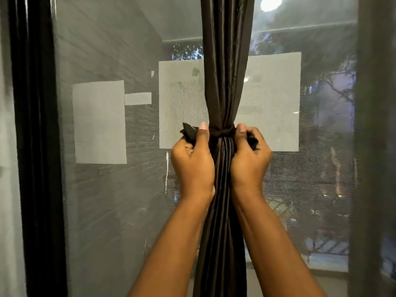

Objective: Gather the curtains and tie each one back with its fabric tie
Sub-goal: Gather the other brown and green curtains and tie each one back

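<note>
head view: the gathered curtain (225,82) hangs as one narrow column straight ahead, its long axis vertical, running down between the two forearms. the fabric tie (221,132) crosses it at right angles, wrapped round the bundle where it is pinched narrowest, with a knot showing at the front. the left hand (192,159) sits just left of the bundle and the right hand (249,159) just right of it, both touching the curtain and about level, neither clearly nearer the knot. each hand is curled tight round one loose end of the tie, thumbs up beside the knot; a dark scrap of the end sticks out past each fist. so the ends lie outward, left and right, and the next pull likely runs sideways, away from the vertical bundle, to cinch the knot. whether the knot is single or doubled cannot be told.

the curtain is dark brown, glossy and finely pleated, spreading above and below the tie. behind it is a mesh window screen (107,189).
</note>
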